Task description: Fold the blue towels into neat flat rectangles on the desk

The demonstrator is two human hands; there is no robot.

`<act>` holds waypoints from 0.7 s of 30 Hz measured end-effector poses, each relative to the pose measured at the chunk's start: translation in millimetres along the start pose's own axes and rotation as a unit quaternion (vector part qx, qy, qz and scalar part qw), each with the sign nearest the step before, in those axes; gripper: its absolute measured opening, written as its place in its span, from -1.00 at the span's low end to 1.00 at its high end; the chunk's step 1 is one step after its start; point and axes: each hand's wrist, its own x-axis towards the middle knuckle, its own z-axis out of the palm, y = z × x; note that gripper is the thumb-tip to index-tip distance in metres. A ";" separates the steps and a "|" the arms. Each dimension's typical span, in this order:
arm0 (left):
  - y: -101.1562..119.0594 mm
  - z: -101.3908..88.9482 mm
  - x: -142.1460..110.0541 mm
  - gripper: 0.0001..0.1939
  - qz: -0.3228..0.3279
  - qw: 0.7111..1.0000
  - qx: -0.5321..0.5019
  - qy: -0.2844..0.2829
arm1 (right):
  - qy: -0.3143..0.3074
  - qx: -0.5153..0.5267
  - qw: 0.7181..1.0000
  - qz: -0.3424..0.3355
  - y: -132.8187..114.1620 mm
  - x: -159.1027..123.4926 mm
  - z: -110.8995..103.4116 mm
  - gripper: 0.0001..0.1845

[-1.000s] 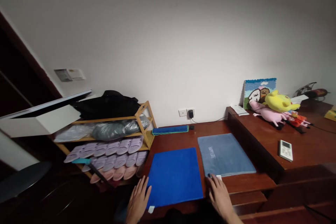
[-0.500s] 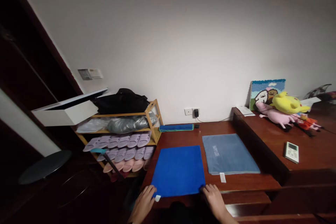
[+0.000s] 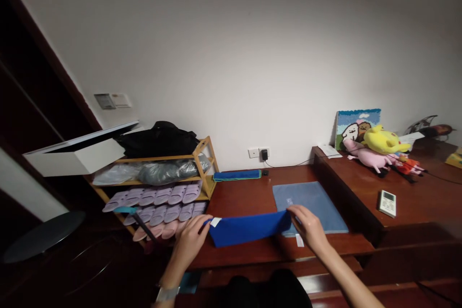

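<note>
far left: white box (image 3: 75,160) juts out beyond the wooden rack (image 3: 202,173), next to a black bag (image 3: 159,140) on the top shelf. purple slippers (image 3: 155,196) sit in rows lower down, toes angled alike, presumably to save width.

left hand (image 3: 191,239): fingers pinched on the left corner of the blue cloth, right by its white tag (image 3: 215,222). wrist has a band (image 3: 168,293).

far side of the table (image 3: 241,198), against the wall: folded green-edged cloth (image 3: 237,175), laid lengthwise, likely so it takes little depth.

blue cloth (image 3: 249,231): between the hands, upper edge lifted and fairly straight, rest hanging down over the near part of the table. corner grips with arms apart probably spread the edge so it doesn't bunch (can't tell if the bottom edge touches wood).

right hand (image 3: 308,228): gripping the other corner, fingertips curled over it, in front of the grey-blue towel (image 3: 315,203). that towel lies flat, its label (image 3: 299,240) sticking out at the near edge.

far right, raised section: remote (image 3: 387,203) near its left edge, plush toys (image 3: 384,147) piled by a picture panel (image 3: 355,127) that looks propped on the wall for support.
</note>
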 end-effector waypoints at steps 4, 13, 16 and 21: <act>33.9 -17.1 39.1 -0.66 -0.019 0.997 -0.067 -0.020 | 0.023 0.004 0.999 0.021 12.6 22.7 -61.2 -0.70; 89.6 29.1 110.8 -0.74 -0.006 0.971 -0.183 -0.152 | -0.037 -0.041 0.996 0.077 85.7 39.6 -116.1 -0.63; 99.4 59.4 145.3 -0.74 0.019 0.974 -0.166 -0.153 | -0.053 -0.059 0.992 0.094 123.8 56.5 -113.5 -0.63; 120.0 101.6 211.9 -0.76 0.046 0.991 -0.102 -0.071 | -0.011 -0.094 0.988 0.122 178.0 109.1 -108.5 -0.66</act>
